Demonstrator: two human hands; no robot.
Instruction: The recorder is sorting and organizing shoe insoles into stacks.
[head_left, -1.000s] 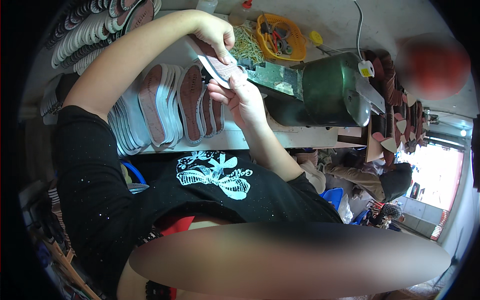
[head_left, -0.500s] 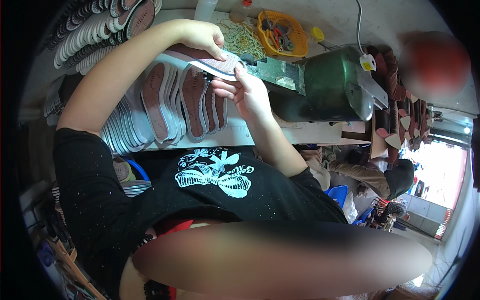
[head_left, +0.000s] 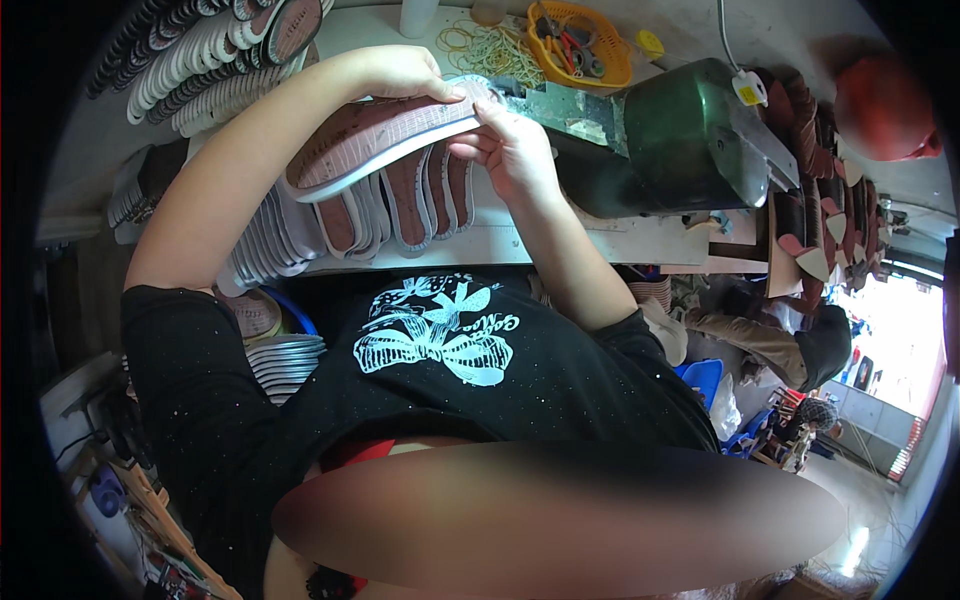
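Observation:
Between my two hands is a shoe sole with a brownish-pink lined face and a white rim, tilted so that its face shows. My left hand grips its far edge, thumb on top. My right hand pinches the edge near the tip, its other fingers curled below. That tip is right by the narrow end of a green machine, which looks like a sewing machine; whether they touch is hard to tell. Behind and below the held piece, more brown soles stand in a row on the white table.
Stacked soles fill the far left. A yellow basket of tools and a tangle of pale cord lie at the back. Brown shoe parts are piled right of the machine. Another person bends over farther right.
The sole has swung round and tilted, so its broad brown face and near end now show. Both hands keep hold near its tip. The whole view has shifted slightly.

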